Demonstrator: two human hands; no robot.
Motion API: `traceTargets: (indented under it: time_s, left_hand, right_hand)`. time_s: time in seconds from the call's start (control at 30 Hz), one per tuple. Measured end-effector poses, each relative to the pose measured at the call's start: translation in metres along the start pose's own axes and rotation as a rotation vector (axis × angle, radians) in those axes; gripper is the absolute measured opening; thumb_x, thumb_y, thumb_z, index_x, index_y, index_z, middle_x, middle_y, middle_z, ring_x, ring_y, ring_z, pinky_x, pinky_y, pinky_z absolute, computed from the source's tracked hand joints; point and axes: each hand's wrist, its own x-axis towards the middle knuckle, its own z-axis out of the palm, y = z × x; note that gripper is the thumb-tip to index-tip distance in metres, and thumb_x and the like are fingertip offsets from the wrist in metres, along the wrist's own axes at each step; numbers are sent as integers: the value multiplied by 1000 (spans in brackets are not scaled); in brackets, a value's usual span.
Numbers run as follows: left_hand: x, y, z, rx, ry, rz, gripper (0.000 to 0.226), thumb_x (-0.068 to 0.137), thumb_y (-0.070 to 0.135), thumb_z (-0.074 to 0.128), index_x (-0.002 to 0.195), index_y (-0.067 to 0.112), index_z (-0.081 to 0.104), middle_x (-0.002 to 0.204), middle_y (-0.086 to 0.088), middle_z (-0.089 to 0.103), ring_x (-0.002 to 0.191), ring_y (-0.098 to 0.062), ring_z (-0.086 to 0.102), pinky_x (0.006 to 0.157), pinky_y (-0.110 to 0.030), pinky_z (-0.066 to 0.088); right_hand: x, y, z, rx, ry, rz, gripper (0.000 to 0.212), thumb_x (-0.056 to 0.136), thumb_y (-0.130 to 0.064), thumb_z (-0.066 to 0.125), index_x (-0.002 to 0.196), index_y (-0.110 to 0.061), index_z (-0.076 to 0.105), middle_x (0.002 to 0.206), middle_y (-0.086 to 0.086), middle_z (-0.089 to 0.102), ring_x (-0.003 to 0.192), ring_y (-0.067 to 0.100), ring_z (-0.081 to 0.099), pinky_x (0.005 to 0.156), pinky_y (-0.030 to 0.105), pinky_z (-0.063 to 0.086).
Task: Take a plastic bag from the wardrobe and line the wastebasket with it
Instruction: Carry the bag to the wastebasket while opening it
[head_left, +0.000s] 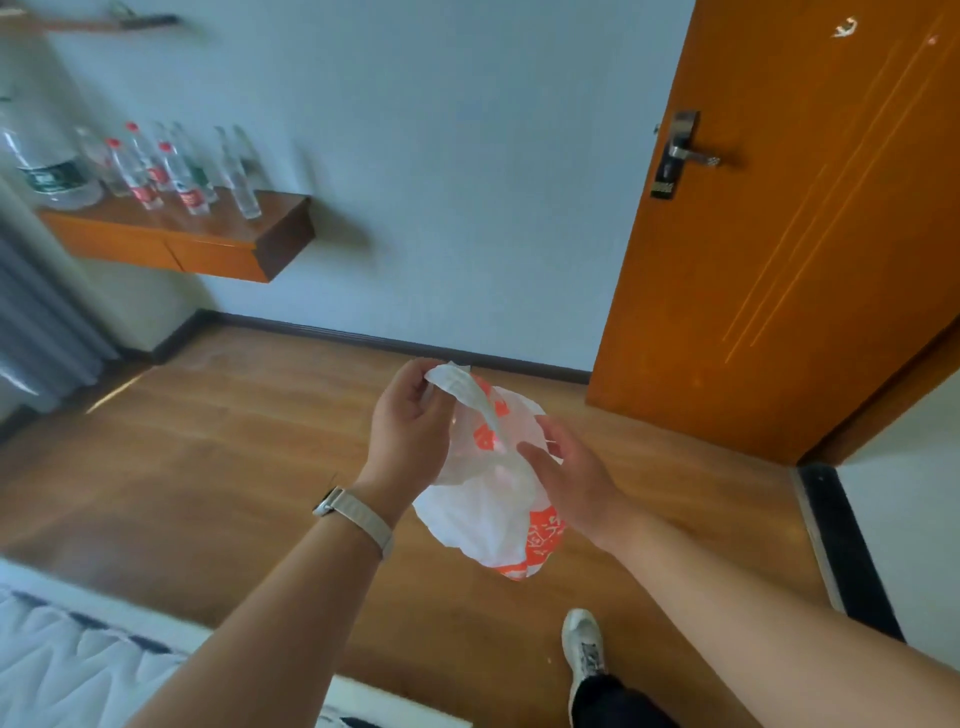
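A white plastic bag (485, 512) with orange print hangs in front of me above the wooden floor. My left hand (408, 426), with a watch on its wrist, pinches one of the bag's handles at the top. On the bag's right side my right hand (569, 475) has its fingers spread against the plastic; whether it grips the bag is unclear. No wastebasket and no wardrobe are in view.
An orange wooden door (769, 249) with a metal handle stands at the right. A floating wooden shelf (208, 234) on the left wall carries several water bottles. A bed edge (78, 654) lies at the bottom left, and my shoe (584, 654) is on the floor below.
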Motion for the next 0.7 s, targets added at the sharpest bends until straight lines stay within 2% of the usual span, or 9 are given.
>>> traceTargets:
  time_s: [0.1,0.17,0.33,0.5,0.7]
  left_hand:
    - [25,-6,2,28,83,-23,17,95,13,53,94,23,66,84,1,69,77,-13,64,66,-29,56]
    - [45,-11,6,49,142,-45,17,94,12,53,94,23,67,84,1,69,77,-13,64,65,-28,55]
    - [105,-16,31,120,268,-146,20,93,12,53,87,25,66,75,3,68,66,-10,60,62,-32,52]
    - [165,-12,66,152,349,-195,19,92,15,55,83,29,66,68,6,65,64,-12,57,62,-34,48]
    - [217,-7,100,166,370,-215,12,92,17,59,85,23,67,74,-1,68,67,-13,60,65,-36,51]
  right_hand:
    - [44,0,5,6,-94,-29,21,96,-53,53,115,-54,45,119,-22,58,105,6,58,75,20,49]
    - [77,-1,5,21,-159,-40,22,97,-50,53,117,-52,46,117,-22,58,104,6,58,72,18,48]
    - [162,-1,-7,56,-306,-41,32,92,-51,54,123,-41,51,124,-11,58,112,12,58,89,37,56]
    - [238,5,-29,38,-404,-64,38,89,-57,54,124,-45,52,119,-18,62,109,5,60,88,32,55]
    - [300,1,-50,85,-419,-85,29,94,-45,57,123,-43,55,112,-21,65,104,1,61,92,35,53]
